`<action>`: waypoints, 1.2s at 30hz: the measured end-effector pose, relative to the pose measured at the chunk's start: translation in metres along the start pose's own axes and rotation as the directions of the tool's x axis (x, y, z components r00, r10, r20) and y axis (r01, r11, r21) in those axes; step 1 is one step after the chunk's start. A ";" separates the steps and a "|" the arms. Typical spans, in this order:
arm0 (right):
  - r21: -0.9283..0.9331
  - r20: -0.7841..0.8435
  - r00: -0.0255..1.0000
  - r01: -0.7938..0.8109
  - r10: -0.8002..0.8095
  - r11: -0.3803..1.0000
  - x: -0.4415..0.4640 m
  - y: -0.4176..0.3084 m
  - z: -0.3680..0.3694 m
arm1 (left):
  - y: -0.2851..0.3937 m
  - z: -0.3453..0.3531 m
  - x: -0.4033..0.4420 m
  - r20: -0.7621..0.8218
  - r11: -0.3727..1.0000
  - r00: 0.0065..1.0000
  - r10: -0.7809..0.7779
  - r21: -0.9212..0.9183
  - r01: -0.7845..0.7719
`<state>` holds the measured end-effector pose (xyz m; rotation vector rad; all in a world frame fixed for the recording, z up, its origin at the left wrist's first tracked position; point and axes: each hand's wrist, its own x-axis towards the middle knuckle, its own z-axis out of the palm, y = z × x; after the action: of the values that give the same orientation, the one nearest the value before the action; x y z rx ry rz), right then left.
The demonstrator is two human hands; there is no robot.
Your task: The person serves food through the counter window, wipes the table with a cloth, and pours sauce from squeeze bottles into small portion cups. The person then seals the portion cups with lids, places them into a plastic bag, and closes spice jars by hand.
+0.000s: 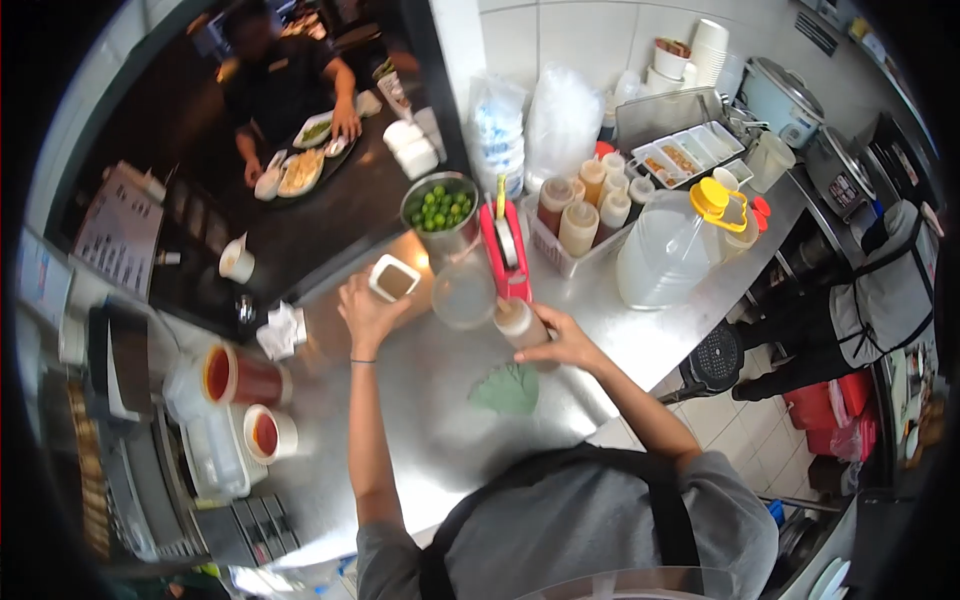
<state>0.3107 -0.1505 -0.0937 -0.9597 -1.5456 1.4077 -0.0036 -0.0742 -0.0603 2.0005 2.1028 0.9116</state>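
Near the pass window, my left hand [370,312] has its fingers around the side of a small white square dish [393,279] with brown liquid in it. My right hand [562,340] is closed on a squeeze bottle [520,325] with a whitish top, tilted with its nozzle toward the upper left. Between the hands lies a clear round lid or bowl [464,295]. A green cloth [507,390] rests on the steel counter [430,430] below the bottle. A red tape dispenser [504,250] stands just beyond the bottle.
Behind stand a metal pot of green limes [440,215], a bin of sauce bottles [570,262] and a large clear jug [660,250]. Red sauce containers [265,433] are at left. Through the window, a person [290,90] handles plates. Another person [870,310] is at right.
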 end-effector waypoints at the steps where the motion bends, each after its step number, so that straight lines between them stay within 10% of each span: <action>1: -0.007 -0.032 0.999 0.003 -0.003 1.000 -0.006 -0.007 -0.005 | -0.008 0.006 0.025 -0.024 0.999 1.000 0.003 0.046 -0.002; 12: -0.320 -0.372 0.928 -0.120 -0.008 0.940 -0.040 -0.051 -0.063 | -0.095 0.119 0.222 -0.240 0.991 0.965 -0.107 0.057 0.124; 24: -0.358 -0.424 0.905 -0.129 -0.038 0.925 -0.026 -0.050 -0.071 | -0.124 0.137 0.225 0.032 0.940 0.948 -0.315 0.151 0.307; 26: -0.444 -0.407 0.905 -0.076 -0.125 0.893 -0.020 -0.062 -0.079 | -0.111 0.129 0.203 -0.090 0.940 0.936 -0.340 -0.004 0.341; 28: -0.559 -0.416 0.874 -0.029 -0.250 0.829 -0.010 -0.088 -0.085 | -0.114 0.130 0.159 -0.353 0.989 0.935 -0.042 -0.147 -0.011; 36: -0.774 -0.526 0.565 -0.008 -0.636 0.633 0.086 -0.136 -0.134 | 0.023 0.063 -0.162 0.224 0.937 0.923 0.314 -0.228 -0.263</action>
<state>0.4009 -0.0329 0.0540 -1.3615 -1.4306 -0.0681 0.0672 -0.2051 -0.1536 2.2224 1.5472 0.8048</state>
